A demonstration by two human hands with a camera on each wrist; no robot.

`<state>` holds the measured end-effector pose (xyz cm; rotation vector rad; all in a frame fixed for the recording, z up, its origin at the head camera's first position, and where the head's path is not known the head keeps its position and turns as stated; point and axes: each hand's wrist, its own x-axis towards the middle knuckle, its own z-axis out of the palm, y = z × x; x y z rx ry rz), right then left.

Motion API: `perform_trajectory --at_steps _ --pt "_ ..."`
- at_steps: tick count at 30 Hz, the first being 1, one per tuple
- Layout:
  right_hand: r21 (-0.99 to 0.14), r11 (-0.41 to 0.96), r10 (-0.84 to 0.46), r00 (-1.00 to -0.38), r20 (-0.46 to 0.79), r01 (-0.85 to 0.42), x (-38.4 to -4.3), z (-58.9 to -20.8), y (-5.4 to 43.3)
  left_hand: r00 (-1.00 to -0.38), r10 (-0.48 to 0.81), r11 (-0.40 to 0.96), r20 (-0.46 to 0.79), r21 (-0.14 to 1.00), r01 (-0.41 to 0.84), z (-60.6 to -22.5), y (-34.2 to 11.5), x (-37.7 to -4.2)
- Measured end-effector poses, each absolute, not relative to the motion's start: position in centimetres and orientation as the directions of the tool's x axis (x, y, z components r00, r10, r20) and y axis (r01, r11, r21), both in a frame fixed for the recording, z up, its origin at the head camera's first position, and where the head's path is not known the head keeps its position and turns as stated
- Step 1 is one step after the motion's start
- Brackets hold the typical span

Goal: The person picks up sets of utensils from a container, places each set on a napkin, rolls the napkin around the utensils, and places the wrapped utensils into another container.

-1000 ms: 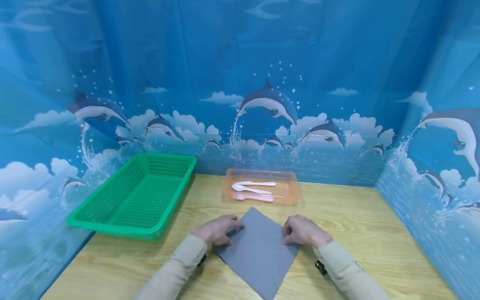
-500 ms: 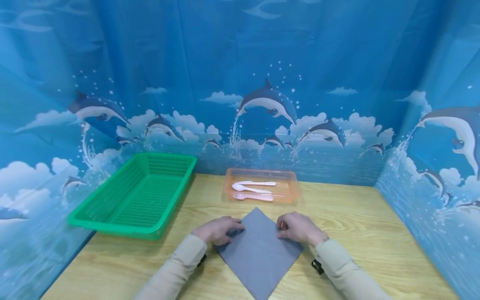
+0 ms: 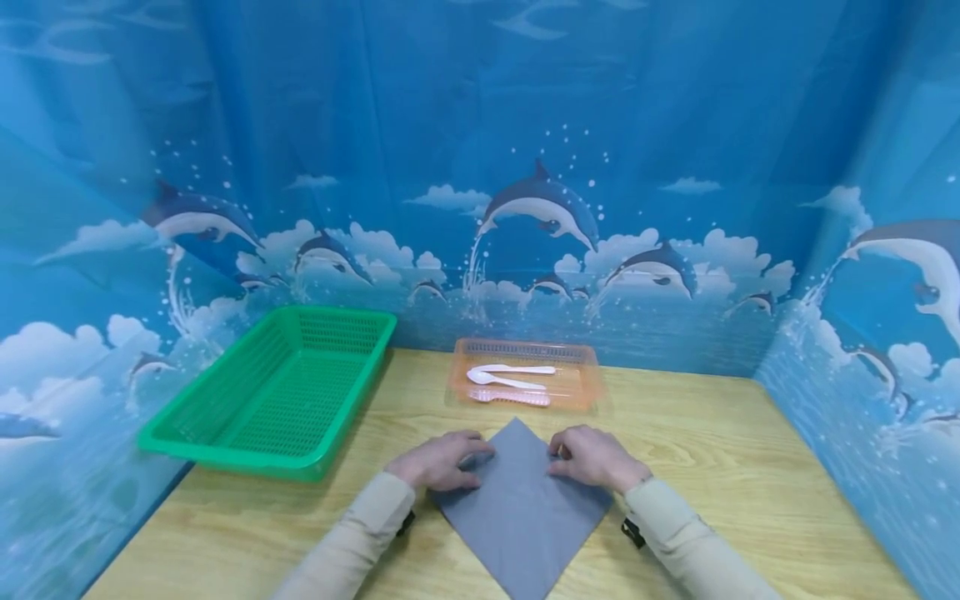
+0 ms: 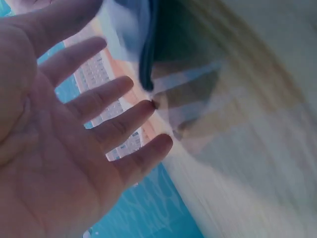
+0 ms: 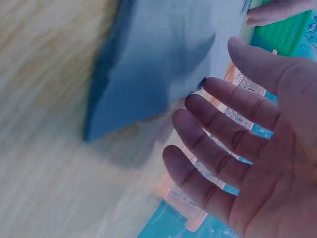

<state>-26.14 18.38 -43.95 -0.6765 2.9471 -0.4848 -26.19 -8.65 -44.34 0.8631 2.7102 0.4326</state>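
A grey square cloth (image 3: 525,508) lies on the wooden table like a diamond, one corner pointing away from me. At its left edge is my left hand (image 3: 442,462), thumb over the cloth and the other fingers along the border. My right hand (image 3: 596,458) is at the upper right edge, its thumb and index finger reaching over it. In the left wrist view, my left fingers (image 4: 111,129) are spread and nearly straight beside the dark cloth edge (image 4: 147,59). The right wrist view has my right index fingertip right at the edge of the cloth (image 5: 148,74), thumb apart from it.
Behind the cloth sits a transparent orange basket (image 3: 588,387) holding white plastic cutlery (image 3: 510,379), including a spoon, and a pinkish fork (image 3: 517,399). To the left stands a large green basket (image 3: 322,454). Blue dolphin-print curtains (image 3: 675,167) border the table.
My right hand has shifted left and slightly away from me along the cloth's edge. The cloth has turned slightly, its near corner swinging left. My left hand stays almost in place.
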Motion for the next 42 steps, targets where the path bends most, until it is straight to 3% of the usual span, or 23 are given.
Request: perform_trajectory --at_steps 7,13,20,33,42 --pt "-0.296 0.867 -0.401 -0.914 0.067 -0.402 -27.3 -43.3 17.8 -0.839 0.541 0.775 -0.061 0.423 0.469 -44.1 -9.1 -27.7" --pt "-0.266 0.879 -0.355 -0.915 0.193 -0.397 -28.4 -43.1 17.0 -0.892 0.439 0.805 0.106 0.394 0.443 -44.2 -8.9 -28.5" --pt "-0.321 0.876 -0.282 -0.923 0.263 -0.359 -29.7 -42.6 16.2 -0.909 0.285 0.854 0.304 0.350 0.385 -44.1 -8.4 -29.5" --pt "-0.231 0.883 -0.323 -0.886 0.333 -0.408 -32.1 -42.4 15.3 -0.919 0.175 0.884 0.355 0.353 0.305 -43.9 -8.1 -31.8" --pt "-0.316 0.848 -0.380 -0.904 0.197 -0.425 -33.5 -42.6 14.0 -0.941 0.141 0.911 0.307 0.332 0.245 -44.3 -7.5 -33.3"
